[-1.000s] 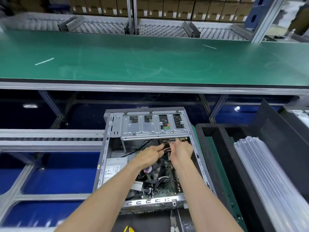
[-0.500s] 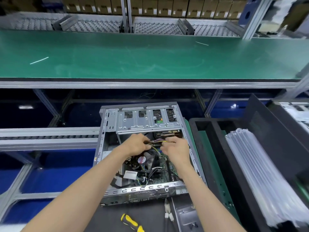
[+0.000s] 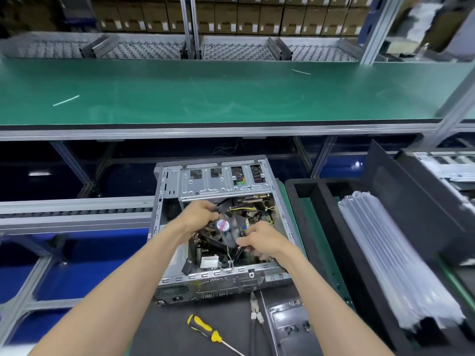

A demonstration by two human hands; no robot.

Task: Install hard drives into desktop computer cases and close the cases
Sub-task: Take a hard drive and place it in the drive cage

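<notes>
While both hands are pinching cables inside the case (image 3: 218,276), left hand (image 3: 200,217) far, right hand (image 3: 259,244) near, I am risking snagging fan (image 3: 223,224) wiring.

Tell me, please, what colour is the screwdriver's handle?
Yellow and black, on the screwdriver; head view.

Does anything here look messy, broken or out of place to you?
Nothing looks broken or spilled. The computer case lies open with loose cables inside, which both hands, left and right, are handling. A yellow screwdriver and pliers lie loose on the mat in front of it, within easy reach.
</notes>
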